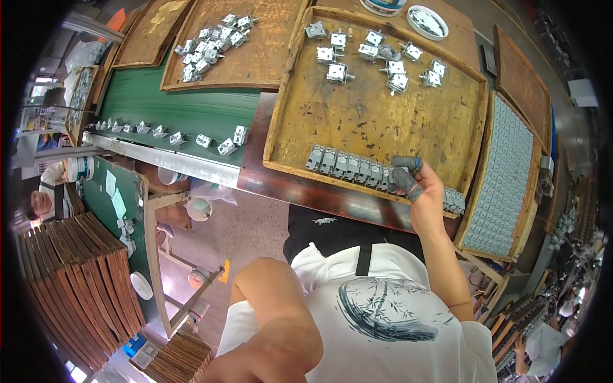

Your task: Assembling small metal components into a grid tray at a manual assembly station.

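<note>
My right hand [420,182] is at the near edge of a wooden tray [370,121], with grey covers on its thumb and a finger. Those fingertips are bent close together over a row of small grey metal blocks [348,167]; anything pinched between them is hidden. The row runs along the tray's near wall on both sides of the hand. Toward the far side of this tray, silvery metal parts with short pins [338,72] lie scattered. My left arm [274,306] is bent low in front of me, and its hand is out of the picture.
A green conveyor belt [191,105] on the left carries several spaced metal parts. Another wooden tray [268,57] holds a heap of them. On the right, a tray [501,172] is packed with grey blocks. A white bowl [426,23] stands beyond. Stacked wooden trays [76,287] fill the lower left.
</note>
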Motion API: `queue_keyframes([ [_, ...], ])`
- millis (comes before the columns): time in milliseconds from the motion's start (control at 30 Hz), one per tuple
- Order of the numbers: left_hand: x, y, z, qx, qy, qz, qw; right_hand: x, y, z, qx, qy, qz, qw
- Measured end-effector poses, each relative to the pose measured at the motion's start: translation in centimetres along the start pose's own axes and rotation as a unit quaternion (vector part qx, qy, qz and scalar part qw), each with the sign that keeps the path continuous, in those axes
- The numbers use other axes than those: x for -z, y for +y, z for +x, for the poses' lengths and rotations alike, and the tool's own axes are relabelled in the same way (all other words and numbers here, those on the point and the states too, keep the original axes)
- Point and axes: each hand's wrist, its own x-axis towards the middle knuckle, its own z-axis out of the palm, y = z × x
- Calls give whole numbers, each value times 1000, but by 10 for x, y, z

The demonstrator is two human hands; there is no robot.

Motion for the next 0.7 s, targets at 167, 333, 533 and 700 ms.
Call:
queue_keyframes([
  [167, -3, 10, -1, 72, 32, -35, 996, 3, 3, -2, -1, -9, 10, 1000],
  [333, 5, 4, 3, 69, -3, -50, 996, -1, 3, 0, 2, -7, 11, 1000],
  [533, 7, 25, 7, -119, 148, -505, 842, -6, 1, 0, 11, -16, 2, 1000],
  [700, 138, 41, -45, -233, 1, -826, -514, 16, -1, -8, 28, 26, -16, 999],
])
